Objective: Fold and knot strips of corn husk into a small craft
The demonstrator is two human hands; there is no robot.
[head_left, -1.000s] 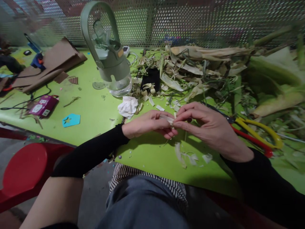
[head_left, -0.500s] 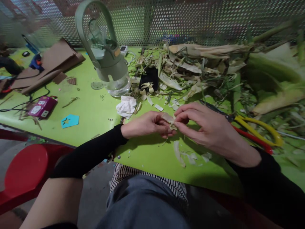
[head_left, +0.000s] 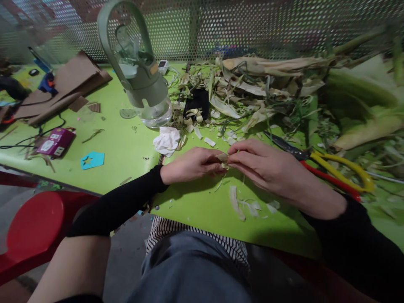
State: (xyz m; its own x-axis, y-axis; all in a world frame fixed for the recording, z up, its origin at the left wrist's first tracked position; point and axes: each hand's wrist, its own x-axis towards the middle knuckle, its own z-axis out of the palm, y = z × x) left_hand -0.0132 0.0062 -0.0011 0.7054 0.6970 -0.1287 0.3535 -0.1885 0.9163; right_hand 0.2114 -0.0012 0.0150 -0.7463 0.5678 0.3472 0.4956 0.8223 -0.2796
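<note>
Head view: at frame centre, one left hand (head_left: 189, 165) and one right hand (head_left: 268, 168) meet, both pinching a single small husk strip (head_left: 223, 158) above the green table (head_left: 126, 147). One pair of yellow-and-red scissors (head_left: 334, 174) lies right; one green fan (head_left: 135, 67) stands upper left.

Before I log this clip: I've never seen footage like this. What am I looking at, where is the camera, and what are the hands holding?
No machine here: a person works with two bare hands. The one camera sits on that person's head, looking down. The left hand and right hand pinch a small pale husk strip between their fingertips above a green table. On it lie a heap of dried husks, scissors with yellow and red handles, crumpled paper, cardboard and a green fan-like device.
</note>
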